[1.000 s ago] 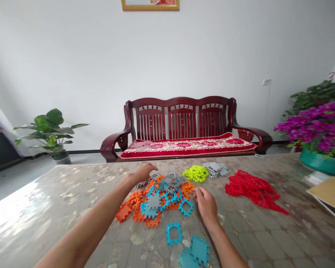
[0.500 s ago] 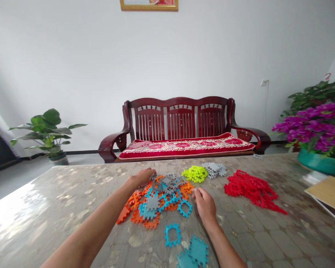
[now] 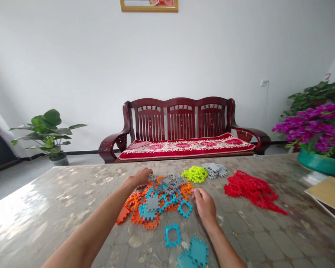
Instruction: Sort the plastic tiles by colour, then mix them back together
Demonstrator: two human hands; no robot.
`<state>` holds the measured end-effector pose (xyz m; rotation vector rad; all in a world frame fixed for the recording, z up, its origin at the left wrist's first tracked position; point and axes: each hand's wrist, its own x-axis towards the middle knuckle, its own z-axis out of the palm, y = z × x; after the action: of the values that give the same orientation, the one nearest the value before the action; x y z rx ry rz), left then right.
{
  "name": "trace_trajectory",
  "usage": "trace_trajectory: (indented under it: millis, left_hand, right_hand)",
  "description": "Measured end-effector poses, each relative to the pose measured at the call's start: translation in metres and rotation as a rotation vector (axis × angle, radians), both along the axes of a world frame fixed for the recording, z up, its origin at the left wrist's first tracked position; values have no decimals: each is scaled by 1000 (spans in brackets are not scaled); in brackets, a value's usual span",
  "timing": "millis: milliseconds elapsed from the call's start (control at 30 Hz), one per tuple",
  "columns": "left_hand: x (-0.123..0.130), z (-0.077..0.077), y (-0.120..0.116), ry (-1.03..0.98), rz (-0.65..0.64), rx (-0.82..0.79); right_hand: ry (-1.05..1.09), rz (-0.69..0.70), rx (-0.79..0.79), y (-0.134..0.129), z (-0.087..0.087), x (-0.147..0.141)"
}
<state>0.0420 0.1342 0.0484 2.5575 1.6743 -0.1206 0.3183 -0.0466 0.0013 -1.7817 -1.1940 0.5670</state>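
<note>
Two bare hands work at a mixed heap of notched plastic pieces on the table (image 3: 268,238), one on either side and well apart. The left hand (image 3: 141,177) has just slid slightly outward, leaving a bit more of the gray pieces (image 3: 170,182) at that corner in view; the heap otherwise looks unchanged. Its fingers bend down at the edge, but I can't tell whether they grip anything. The right hand (image 3: 206,205) rests curled beside the orange pieces (image 3: 186,189), thumb near forefinger; whether they're pinched shut, I can't tell. Blue pieces (image 3: 185,209) lie among them. Beyond sits a lime green pile (image 3: 194,174), with a red pile (image 3: 251,189) off to the right.
</note>
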Motion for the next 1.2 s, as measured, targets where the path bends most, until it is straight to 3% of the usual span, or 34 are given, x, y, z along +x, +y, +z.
trace_trajectory:
  millis: [300,500,733,967,1200]
  left_hand:
    - [-13,11,7,-198,111,71]
    - [-15,5,3,-256,100,68]
    - [11,2,-3,-241,25,54]
    - [38,3,-6,-130,59,-52]
    - [46,3,-10,-86,134,-75]
  right_hand:
    - [-24,-1,-8,-1,2,-1]
    - [-35,1,8,-2,3,-2]
    - [-45,3,-1,-1,3,-1]
    - [-45,9,-35,0,0,0]
    - [-47,10,-39,-1,3,-1]
